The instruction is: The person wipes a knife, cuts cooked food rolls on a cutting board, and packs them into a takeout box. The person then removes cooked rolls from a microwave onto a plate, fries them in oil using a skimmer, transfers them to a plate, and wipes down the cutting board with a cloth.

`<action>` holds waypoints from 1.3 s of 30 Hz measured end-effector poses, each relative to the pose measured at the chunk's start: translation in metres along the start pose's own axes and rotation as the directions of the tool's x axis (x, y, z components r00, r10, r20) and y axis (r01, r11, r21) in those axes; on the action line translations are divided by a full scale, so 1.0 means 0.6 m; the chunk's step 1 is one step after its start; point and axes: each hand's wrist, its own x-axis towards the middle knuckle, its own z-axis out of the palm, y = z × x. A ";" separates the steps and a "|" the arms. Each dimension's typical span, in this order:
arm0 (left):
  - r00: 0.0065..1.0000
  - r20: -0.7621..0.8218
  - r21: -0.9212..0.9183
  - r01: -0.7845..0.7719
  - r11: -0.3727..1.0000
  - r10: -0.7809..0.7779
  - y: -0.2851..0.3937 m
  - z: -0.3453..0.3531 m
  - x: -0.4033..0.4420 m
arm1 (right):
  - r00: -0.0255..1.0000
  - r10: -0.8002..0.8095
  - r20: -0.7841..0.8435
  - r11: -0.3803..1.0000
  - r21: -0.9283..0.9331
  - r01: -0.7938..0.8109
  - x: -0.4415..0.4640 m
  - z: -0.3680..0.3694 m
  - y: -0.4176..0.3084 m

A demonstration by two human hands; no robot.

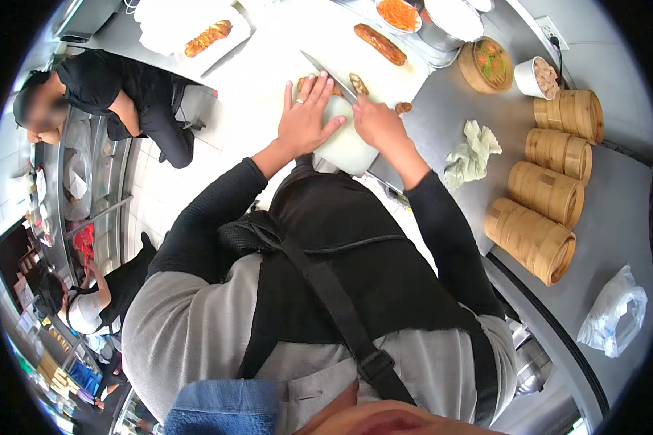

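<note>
My right hand point(377, 125) is closed around the handle of a knife point(313, 61), its blade slanting up and left across the white cutting board point(348, 148). My left hand point(308, 116) lies with fingers stretched out over a browned roll point(302, 84), beside the blade and touching the roll. On the knife's other side rests a cut slice point(358, 84) with its filling showing. A small brown end piece point(403, 107) sits near the board's right edge. Farther up lies a whole browned roll point(380, 44).
A bowl of orange shreds point(397, 14) and a metal pot point(451, 22) stand at the back. Bamboo steamers point(544, 194) line the right, near a crumpled cloth point(473, 154) and a plastic bag point(613, 312). A plate with food point(208, 38) is upper left; people are at left.
</note>
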 end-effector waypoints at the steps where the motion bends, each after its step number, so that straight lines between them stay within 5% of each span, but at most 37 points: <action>1: 1.000 0.007 0.016 0.001 1.000 -0.002 -0.001 -0.001 -0.004 | 1.000 0.011 0.005 1.000 0.009 -0.011 -0.001 0.007 -0.002; 5: 1.000 0.005 0.004 0.013 1.000 -0.014 -0.004 -0.007 -0.008 | 0.976 0.144 0.161 0.989 -0.054 -0.136 -0.070 -0.014 0.019; 7: 1.000 -0.021 -0.034 0.011 0.999 -0.012 -0.001 -0.004 -0.005 | 0.994 0.065 0.084 0.998 0.007 -0.065 -0.033 0.011 0.014; 13: 0.977 -0.186 -0.128 0.080 0.989 -0.103 -0.029 -0.041 0.018 | 0.986 0.022 0.168 1.000 0.001 -0.023 -0.002 -0.034 0.000; 14: 0.942 -0.323 -0.141 0.048 0.989 -0.092 -0.035 -0.043 0.022 | 0.986 0.036 0.163 0.999 0.004 -0.037 0.000 -0.030 -0.003; 19: 0.961 -0.263 -0.218 0.024 0.976 -0.082 -0.058 -0.025 0.032 | 0.992 0.020 0.125 0.999 0.044 -0.026 0.029 0.012 0.006; 22: 0.970 -0.228 -0.209 0.032 0.977 -0.081 -0.060 -0.030 0.036 | 0.894 0.123 0.431 0.916 0.298 -0.270 0.008 -0.037 0.008; 25: 0.964 -0.258 -0.211 0.015 0.977 -0.070 -0.060 -0.033 0.037 | 0.914 0.166 0.369 0.924 0.264 -0.275 -0.037 -0.050 0.002; 28: 0.955 -0.279 -0.234 0.034 0.972 -0.101 -0.064 -0.043 0.041 | 0.995 0.028 0.095 0.998 -0.064 -0.022 -0.055 -0.044 0.034; 31: 0.963 -0.247 -0.288 0.033 0.957 -0.108 -0.071 -0.040 0.041 | 0.999 0.044 0.023 0.991 -0.125 -0.041 -0.089 -0.098 0.009; 39: 0.975 -0.205 -0.346 0.005 0.938 -0.080 -0.080 -0.015 0.058 | 0.992 0.038 0.117 0.986 -0.164 -0.018 -0.027 -0.063 -0.035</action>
